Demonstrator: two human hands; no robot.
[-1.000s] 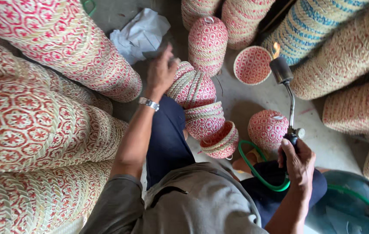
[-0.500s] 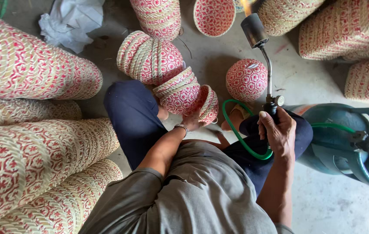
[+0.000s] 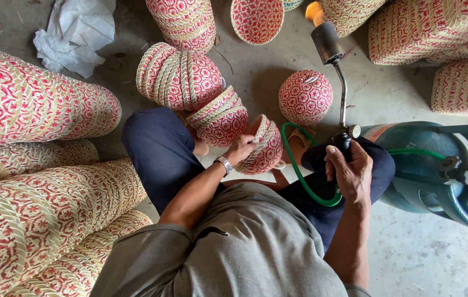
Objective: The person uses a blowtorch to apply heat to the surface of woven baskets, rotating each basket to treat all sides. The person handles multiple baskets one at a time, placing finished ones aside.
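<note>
Mid-frame, our left hand (image 3: 243, 149) grips a red woven basket (image 3: 267, 146) while our right hand (image 3: 349, 170) clasps the lit gas torch (image 3: 333, 66).

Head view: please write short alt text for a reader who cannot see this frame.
Seen from above, a seated person's left hand grips a small red-and-cream woven basket at the end of a nested row, while the right hand holds a lit gas torch. A green hose runs toward a teal gas cylinder; stacked woven baskets surround them on the concrete floor.
</note>
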